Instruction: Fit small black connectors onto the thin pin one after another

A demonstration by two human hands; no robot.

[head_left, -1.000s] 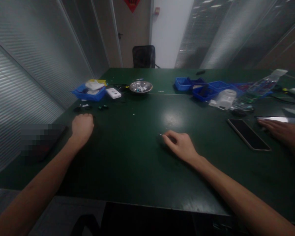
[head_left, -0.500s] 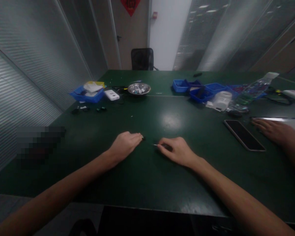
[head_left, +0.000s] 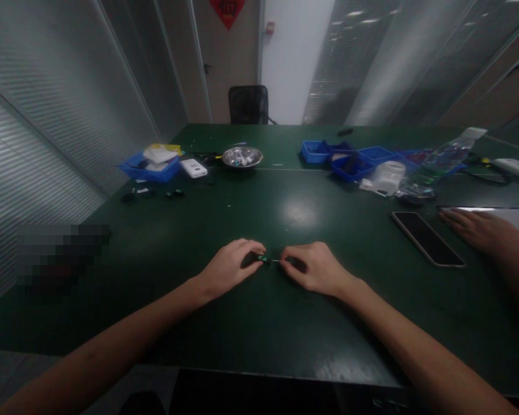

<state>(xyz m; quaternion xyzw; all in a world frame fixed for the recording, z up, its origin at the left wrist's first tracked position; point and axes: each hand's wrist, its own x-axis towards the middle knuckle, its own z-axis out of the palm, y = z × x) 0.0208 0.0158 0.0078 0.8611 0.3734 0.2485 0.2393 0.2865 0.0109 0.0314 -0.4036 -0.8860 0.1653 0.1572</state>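
My left hand [head_left: 231, 266] rests on the dark green table [head_left: 242, 323], fingers pinched round a small dark part [head_left: 263, 259] with a greenish end. Just to its right, my right hand [head_left: 315, 268] is closed on a thin tool [head_left: 281, 261] whose metal tip points left and meets the part. Both hands sit close together near the table's middle, wrists on the surface.
Another person's hand [head_left: 480, 227] lies flat at the right beside a black phone [head_left: 427, 238]. Farther back stand a blue tray [head_left: 151, 167], a white box [head_left: 193, 168], a metal bowl [head_left: 241, 157], several blue bins [head_left: 350, 158] and a plastic bottle [head_left: 436, 161]. Small dark parts [head_left: 149, 194] lie at the left.
My left hand came from the far left of the table to the middle, bringing a small part up to the tool tip. My right hand stayed about in place.
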